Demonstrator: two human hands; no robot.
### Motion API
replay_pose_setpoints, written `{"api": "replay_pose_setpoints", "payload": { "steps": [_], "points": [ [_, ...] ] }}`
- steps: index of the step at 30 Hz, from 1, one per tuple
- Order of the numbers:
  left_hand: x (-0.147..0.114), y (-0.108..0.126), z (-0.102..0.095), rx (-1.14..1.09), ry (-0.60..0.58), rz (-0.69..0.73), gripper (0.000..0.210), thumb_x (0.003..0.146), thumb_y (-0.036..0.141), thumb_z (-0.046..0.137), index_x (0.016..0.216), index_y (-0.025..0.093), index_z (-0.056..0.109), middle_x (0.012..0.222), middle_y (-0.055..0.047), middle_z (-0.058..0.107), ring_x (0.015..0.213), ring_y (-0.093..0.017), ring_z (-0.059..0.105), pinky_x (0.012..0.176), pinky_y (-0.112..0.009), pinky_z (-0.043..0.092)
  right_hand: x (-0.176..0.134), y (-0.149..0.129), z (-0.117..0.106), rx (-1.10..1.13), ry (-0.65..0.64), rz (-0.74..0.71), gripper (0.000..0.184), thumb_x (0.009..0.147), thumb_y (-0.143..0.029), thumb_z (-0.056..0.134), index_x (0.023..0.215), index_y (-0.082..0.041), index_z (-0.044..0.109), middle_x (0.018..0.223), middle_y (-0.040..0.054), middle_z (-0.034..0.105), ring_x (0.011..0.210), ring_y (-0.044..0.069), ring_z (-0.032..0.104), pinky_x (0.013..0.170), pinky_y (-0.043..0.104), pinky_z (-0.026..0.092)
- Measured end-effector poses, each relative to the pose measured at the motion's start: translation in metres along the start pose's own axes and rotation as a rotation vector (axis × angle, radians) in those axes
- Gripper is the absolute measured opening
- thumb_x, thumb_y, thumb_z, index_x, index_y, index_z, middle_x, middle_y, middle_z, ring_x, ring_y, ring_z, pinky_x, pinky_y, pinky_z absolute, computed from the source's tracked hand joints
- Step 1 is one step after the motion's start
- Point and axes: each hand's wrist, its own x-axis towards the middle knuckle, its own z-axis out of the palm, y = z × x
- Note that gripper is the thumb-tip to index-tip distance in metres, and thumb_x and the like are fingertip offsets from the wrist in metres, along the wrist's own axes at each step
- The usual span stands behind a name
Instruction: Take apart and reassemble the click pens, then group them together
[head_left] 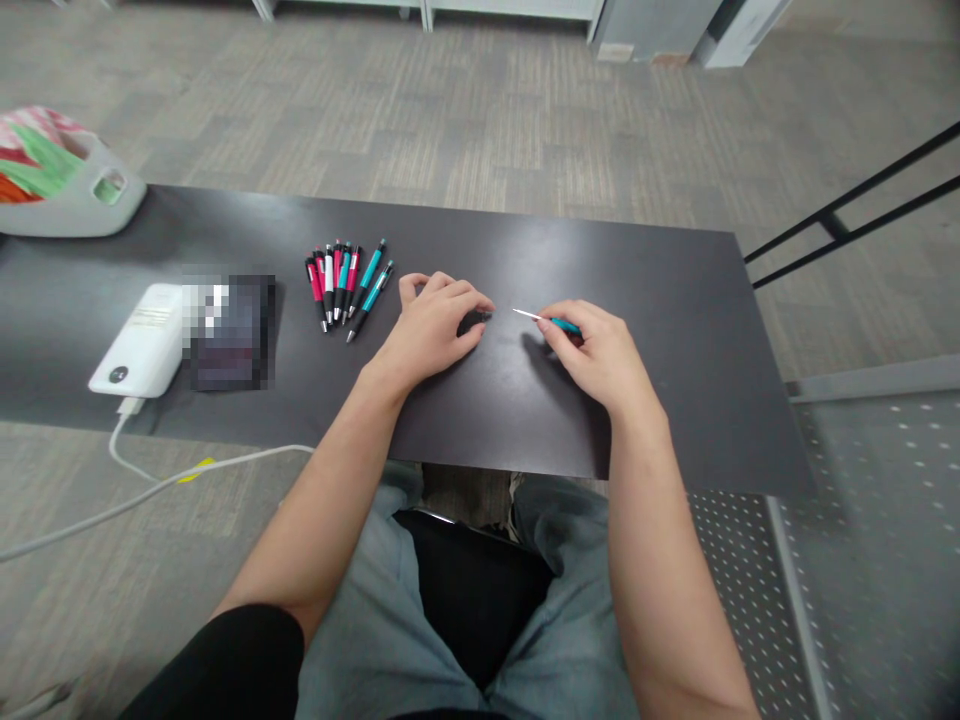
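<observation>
A: Starting from the left, what lies on the worktop?

B: A white power bank at centre left, a blurred dark object just beside it, then a loose row of pens left of the middle, mostly upright in the frame, the rightmost ones leaning.

A: And next along?

B: The left hand, near the centre. Its grip is closed, thumb against fingers, on a small dark piece whose end pokes out to the right. The fingers hide most of it.

A: What sits to the right of that end?

B: A short bare gap, then the tip of a thin white stick, facing left, straight toward the dark piece. The two ends are near each other but apart.

A: Which way does the stick run?

B: Almost across the frame, sloping slightly down to the right, in line with a teal barrel.

A: Who has that?

B: The right hand, right of centre, pinching the barrel between thumb and fingertips. It's the nearer hand to the stick; the left one is much farther from the barrel.
</observation>
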Motion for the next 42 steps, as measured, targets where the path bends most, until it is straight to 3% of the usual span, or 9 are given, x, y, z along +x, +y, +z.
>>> {"api": "replay_pose_setpoints", "payload": {
  "steps": [9, 15, 19, 23, 29, 38, 42],
  "points": [
    [-0.004, 0.000, -0.004, 0.023, 0.002, -0.010, 0.020, 0.093, 0.017, 0.064, 0.109, 0.027, 0.072, 0.114, -0.004, 0.076, 0.116, -0.031, 0.061, 0.106, -0.057, 0.027, 0.000, 0.000, 0.002, -0.009, -0.025, -0.009, 0.025, 0.105, -0.043, 0.055, 0.111, -0.028, 0.074, 0.105, 0.0075, 0.075, 0.090, 0.027, 0.066, 0.085, 0.041, 0.051],
    [-0.008, 0.008, -0.007, -0.036, 0.073, -0.026, 0.024, 0.098, 0.026, 0.067, 0.122, 0.028, 0.069, 0.131, -0.005, 0.069, 0.125, -0.029, 0.059, 0.110, -0.052, 0.026, 0.001, -0.003, 0.002, -0.006, -0.038, -0.026, 0.027, 0.106, -0.043, 0.053, 0.112, -0.027, 0.074, 0.106, 0.0073, 0.075, 0.094, 0.027, 0.067, 0.087, 0.039, 0.051],
    [-0.009, 0.014, -0.008, -0.086, 0.134, -0.010, 0.017, 0.099, 0.037, 0.071, 0.113, 0.028, 0.071, 0.118, -0.002, 0.073, 0.117, -0.027, 0.062, 0.109, -0.049, 0.026, 0.002, -0.009, 0.004, 0.029, -0.059, -0.074, 0.027, 0.107, -0.044, 0.053, 0.112, -0.027, 0.074, 0.106, 0.0067, 0.075, 0.094, 0.027, 0.067, 0.089, 0.040, 0.051],
    [-0.009, 0.012, -0.005, -0.118, 0.156, 0.009, 0.010, 0.103, 0.034, 0.066, 0.099, 0.026, 0.072, 0.104, 0.000, 0.076, 0.102, -0.023, 0.065, 0.106, -0.047, 0.028, 0.003, -0.013, 0.006, 0.048, -0.059, -0.105, 0.027, 0.108, -0.043, 0.053, 0.113, -0.027, 0.074, 0.103, 0.0064, 0.075, 0.094, 0.026, 0.067, 0.088, 0.039, 0.051],
    [-0.012, 0.014, -0.006, -0.096, 0.160, 0.025, 0.015, 0.103, 0.034, 0.061, 0.098, 0.025, 0.072, 0.100, 0.000, 0.076, 0.097, -0.023, 0.066, 0.106, -0.047, 0.029, 0.002, -0.016, 0.005, 0.030, -0.035, -0.085, 0.025, 0.107, -0.041, 0.054, 0.112, -0.028, 0.075, 0.103, 0.0059, 0.075, 0.094, 0.027, 0.068, 0.087, 0.039, 0.051],
    [-0.017, 0.003, -0.015, -0.018, 0.329, -0.124, 0.016, 0.100, 0.027, 0.059, 0.088, 0.022, 0.069, 0.088, -0.001, 0.074, 0.086, -0.021, 0.068, 0.094, -0.041, 0.039, 0.002, -0.001, -0.001, -0.038, 0.068, 0.057, 0.022, 0.103, -0.038, 0.057, 0.115, -0.027, 0.072, 0.112, 0.0069, 0.076, 0.096, 0.028, 0.069, 0.089, 0.041, 0.052],
    [-0.021, 0.015, -0.011, 0.123, 0.281, -0.149, 0.016, 0.097, 0.025, 0.060, 0.082, 0.022, 0.065, 0.085, -0.001, 0.073, 0.086, -0.023, 0.068, 0.091, -0.043, 0.038, 0.003, -0.001, -0.001, -0.064, 0.061, 0.093, 0.023, 0.102, -0.038, 0.057, 0.115, -0.026, 0.072, 0.112, 0.0082, 0.076, 0.097, 0.029, 0.069, 0.089, 0.042, 0.052]
  ]
}}
